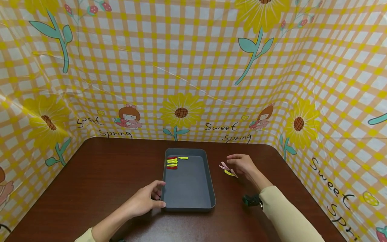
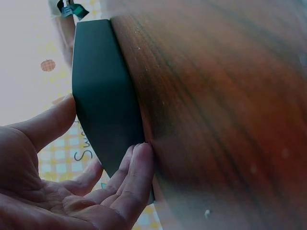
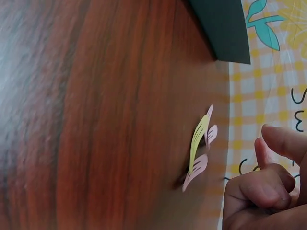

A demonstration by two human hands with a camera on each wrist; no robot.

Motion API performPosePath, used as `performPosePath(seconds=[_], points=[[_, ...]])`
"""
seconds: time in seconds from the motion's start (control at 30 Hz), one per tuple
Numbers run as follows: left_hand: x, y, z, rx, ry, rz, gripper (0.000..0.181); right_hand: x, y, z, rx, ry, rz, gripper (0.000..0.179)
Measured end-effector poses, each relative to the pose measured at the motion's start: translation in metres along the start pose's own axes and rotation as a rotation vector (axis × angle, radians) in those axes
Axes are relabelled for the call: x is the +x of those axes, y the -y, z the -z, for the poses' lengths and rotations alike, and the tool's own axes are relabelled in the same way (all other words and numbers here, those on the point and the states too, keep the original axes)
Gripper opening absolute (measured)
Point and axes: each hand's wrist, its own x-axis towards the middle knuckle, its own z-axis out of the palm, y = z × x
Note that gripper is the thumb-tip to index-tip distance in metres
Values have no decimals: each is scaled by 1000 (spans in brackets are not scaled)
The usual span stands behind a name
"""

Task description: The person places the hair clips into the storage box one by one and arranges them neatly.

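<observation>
My left hand (image 1: 145,200) rests against the left side of a dark grey rectangular tray (image 1: 188,195), its thumb at the rim by the near corner. In the left wrist view, its fingers (image 2: 139,163) touch the low part of the tray's outer wall. Inside the tray, red and yellow hair clips (image 1: 172,165) form a column at the far left, with a single yellow hair clip (image 1: 183,158) beside its top. My right hand (image 1: 243,164) hovers just beyond pink hair clips (image 3: 195,170) and a yellow hair clip (image 3: 197,139), fingers loosely bent, nothing visible between them.
Under everything lies a dark brown wooden table (image 1: 105,174) with rounded far corners. A checked cloth (image 1: 193,67) printed with sunflowers rises behind it and on both sides. The right wrist wears a dark strap (image 1: 251,200).
</observation>
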Motion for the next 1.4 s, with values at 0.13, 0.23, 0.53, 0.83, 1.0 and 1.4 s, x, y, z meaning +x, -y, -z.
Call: performPosePath(seconds=[0.13,0.23,0.53,0.83,1.0,1.4], points=[[-1,0,0,2,-2,-2,67,0,-6,4,17,-2,11,41],[-1,0,0,8,-5,-6,66,1,-11,6,18,-5,7,40],[-1,-1,1,14,-7,-13,66,2,-22,12,-16,20,-5,40],[1,0,2,15,-13,-12,67,2,-30,17,-39,65,-26,39],[0,1,-1,7,-2,-13,66,-1,-36,20,-93,80,-30,38],[-1,-2,1,0,-4,-11,66,5,-38,17,-106,61,6,34]])
